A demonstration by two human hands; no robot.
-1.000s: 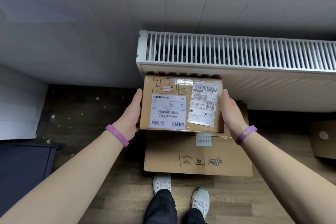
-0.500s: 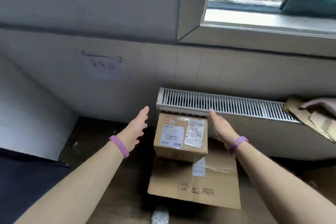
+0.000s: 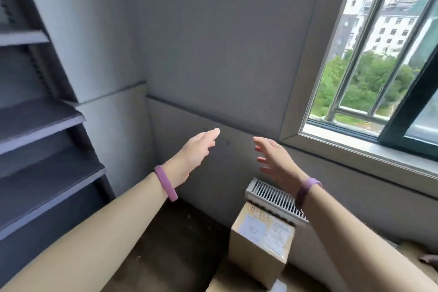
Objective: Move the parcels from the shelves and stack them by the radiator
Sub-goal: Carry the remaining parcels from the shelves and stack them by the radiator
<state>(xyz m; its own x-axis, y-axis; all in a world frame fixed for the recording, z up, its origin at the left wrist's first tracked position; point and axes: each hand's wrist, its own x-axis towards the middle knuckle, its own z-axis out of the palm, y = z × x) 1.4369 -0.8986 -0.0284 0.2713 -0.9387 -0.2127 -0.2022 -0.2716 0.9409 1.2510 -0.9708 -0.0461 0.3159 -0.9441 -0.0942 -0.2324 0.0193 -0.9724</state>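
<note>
left hand (image 3: 194, 156) hovering mid-frame, fingers straight, holding nothing | right hand (image 3: 277, 161) hanging alongside, fingers splayed, empty | parcel (image 3: 260, 242) sitting lower centre by radiator (image 3: 272, 197), seemingly touching | shelves (image 3: 42, 121) showing far left

Below the right hand (image 3: 276, 161), the parcel (image 3: 258, 251) is matt brown cardboard, with white paper labels under glossy clear tape. The radiator (image 3: 270, 194) behind it looks like white painted metal, ribbed. Left of the left hand (image 3: 194, 154), the shelves (image 3: 40, 116) are dark and matt. The wall (image 3: 213, 42) beyond both hands is smooth, matt grey.
</note>
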